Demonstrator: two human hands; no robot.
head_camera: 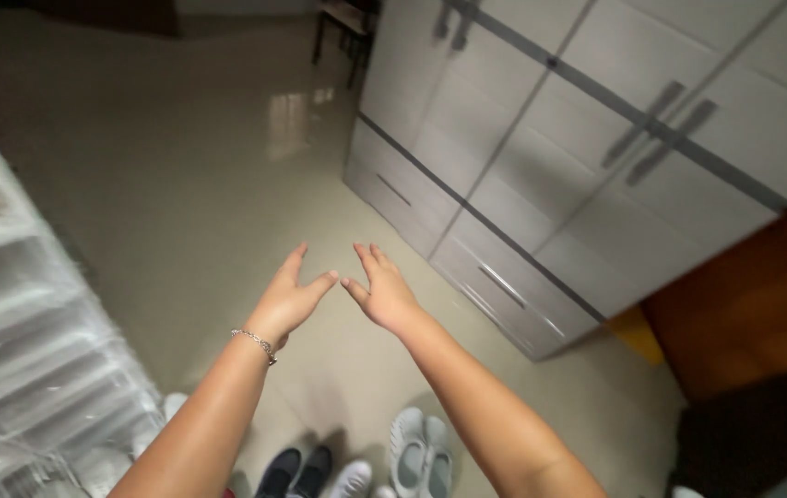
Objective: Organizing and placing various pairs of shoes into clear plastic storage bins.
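Both arms reach forward over a glossy beige tiled floor (181,184). My left hand (290,297) is open, fingers apart, holding nothing, with a thin silver bracelet (256,342) on its wrist. My right hand (380,290) is also open and empty, its thumb almost meeting the left thumb. Neither hand touches anything. The nearest thing is a grey wardrobe (587,157) to the right, about a hand's length from my right hand.
The wardrobe has long bar handles (651,129) and low drawers (504,288). A clear plastic shelf unit (24,350) stands at the left. Several shoes (416,452) lie on the floor below my arms. A brown wooden surface (753,304) is at the right, chair legs (343,37) at the back.
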